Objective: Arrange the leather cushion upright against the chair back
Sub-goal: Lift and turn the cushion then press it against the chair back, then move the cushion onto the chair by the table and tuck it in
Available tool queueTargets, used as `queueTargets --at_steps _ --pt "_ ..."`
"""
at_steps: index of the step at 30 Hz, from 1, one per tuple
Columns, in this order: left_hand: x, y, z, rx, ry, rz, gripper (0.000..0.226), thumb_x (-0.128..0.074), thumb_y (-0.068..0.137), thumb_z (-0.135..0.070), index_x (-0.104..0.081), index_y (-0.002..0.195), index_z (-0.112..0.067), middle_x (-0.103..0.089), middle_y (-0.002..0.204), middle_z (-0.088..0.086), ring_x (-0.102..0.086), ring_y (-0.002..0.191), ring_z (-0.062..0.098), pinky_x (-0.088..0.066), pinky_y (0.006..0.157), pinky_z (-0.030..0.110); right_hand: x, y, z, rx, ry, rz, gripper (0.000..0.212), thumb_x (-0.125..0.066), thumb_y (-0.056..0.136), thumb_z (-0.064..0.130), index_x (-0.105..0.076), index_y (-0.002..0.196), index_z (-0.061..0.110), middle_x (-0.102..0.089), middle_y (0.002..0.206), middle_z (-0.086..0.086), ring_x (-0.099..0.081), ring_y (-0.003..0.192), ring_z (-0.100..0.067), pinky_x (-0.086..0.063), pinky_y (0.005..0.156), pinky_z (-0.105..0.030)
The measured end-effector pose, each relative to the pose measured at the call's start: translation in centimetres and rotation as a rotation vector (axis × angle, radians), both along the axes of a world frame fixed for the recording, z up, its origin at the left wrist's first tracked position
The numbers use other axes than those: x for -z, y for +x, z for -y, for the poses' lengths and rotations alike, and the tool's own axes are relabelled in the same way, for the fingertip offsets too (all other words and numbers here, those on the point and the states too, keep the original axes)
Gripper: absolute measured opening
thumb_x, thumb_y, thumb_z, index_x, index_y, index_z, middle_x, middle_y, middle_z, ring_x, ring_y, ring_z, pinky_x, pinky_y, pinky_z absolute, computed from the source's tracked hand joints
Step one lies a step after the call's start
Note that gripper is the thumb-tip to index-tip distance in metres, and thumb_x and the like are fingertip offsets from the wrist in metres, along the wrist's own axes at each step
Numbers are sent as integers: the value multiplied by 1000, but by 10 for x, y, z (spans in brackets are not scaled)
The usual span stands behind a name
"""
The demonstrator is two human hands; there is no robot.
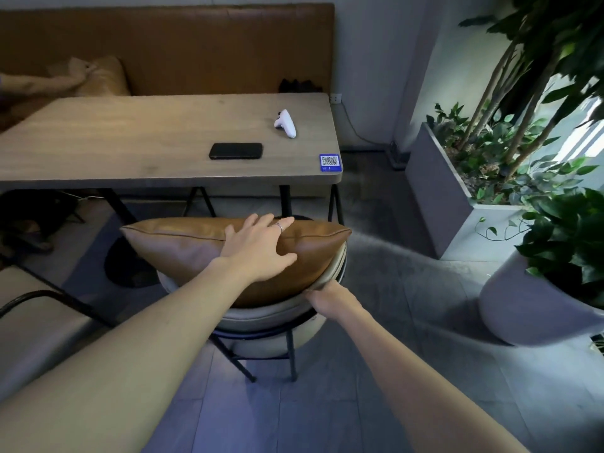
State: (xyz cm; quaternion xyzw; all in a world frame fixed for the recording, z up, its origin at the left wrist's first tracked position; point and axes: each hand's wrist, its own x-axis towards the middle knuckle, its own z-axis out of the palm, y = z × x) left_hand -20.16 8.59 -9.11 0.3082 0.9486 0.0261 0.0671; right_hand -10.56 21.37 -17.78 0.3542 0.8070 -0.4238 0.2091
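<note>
My left hand point(258, 248) lies flat and open on the leather cushion point(183, 246), fingers spread over its top seam, a ring on one finger. My right hand point(327, 297) is down at the cushion's lower right corner, fingers tucked under where it meets the chair's pale padded back point(271, 313); I cannot tell whether it grips anything. The cushion stands on edge on top of that padded back, its long seam uppermost. Beyond the chair is the wooden table point(130, 138), with a black phone point(236, 151), a white controller point(286, 123) and a QR sticker point(329, 162) at its near right corner. Potted plants point(510, 148) stand to the right.
</note>
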Motion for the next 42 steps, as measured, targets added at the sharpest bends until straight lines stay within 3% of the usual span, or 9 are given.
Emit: queueTargets --at_steps 4,9,13,18,23,29,36,42 --pt "-46 6 38 -29 16 -64 64 -45 98 -56 -29 156 -35 -38 160 -1 -29 148 25 -26 113 56 -71 -2 24 -197 247 -45 52 -45 96 49 -57 131 12 -64 128 -10 -60 115 -33 -48 92 -42" --pt "-117 23 118 -58 27 -173 61 -40 100 -55 -34 155 -28 -44 156 0 -34 144 25 -30 111 56 -163 -2 96 -306 505 -333 45 -42 100 46 -59 125 12 -63 127 -14 -59 117 -39 -46 91 -46" --pt "-184 49 210 -115 47 -300 58 -39 101 -55 -42 151 -26 -49 153 2 -40 140 26 -32 108 54 -235 13 178 -387 696 -613 51 -43 101 49 -50 137 14 -53 139 -14 -49 129 -38 -41 103 -54" --pt "-272 89 343 -231 91 -468 59 -42 99 -56 -41 152 -28 -48 154 2 -40 141 28 -36 107 54 -318 41 292 -486 843 -886 48 -42 101 46 -44 144 24 -46 149 -14 -46 133 -37 -40 104 -55" --pt "-339 128 464 -330 169 -577 63 -45 98 -58 -38 154 -29 -42 159 3 -33 147 28 -30 112 62 -377 56 398 -523 850 -1062 57 -40 102 51 -35 153 26 -36 160 -13 -37 143 -34 -35 111 -55" --pt "-372 172 589 -477 237 -659 66 -45 96 -61 -35 154 -29 -35 162 6 -26 150 32 -25 114 64 -409 73 522 -546 735 -1269 60 -41 100 55 -32 154 30 -37 160 -10 -34 146 -29 -32 114 -51" --pt "-366 179 697 -681 319 -617 60 -36 101 -57 -34 155 -31 -34 162 3 -26 148 28 -24 113 62 -394 53 628 -629 623 -1258 62 -39 99 57 -28 155 32 -35 161 -9 -35 145 -30 -32 112 -52" --pt "-327 143 766 -809 383 -472 66 -37 99 -61 -32 158 -31 -30 165 5 -20 152 30 -24 116 63 -360 2 706 -711 536 -1187 64 -38 99 58 -24 156 32 -30 163 -9 -33 146 -32 -30 112 -55"
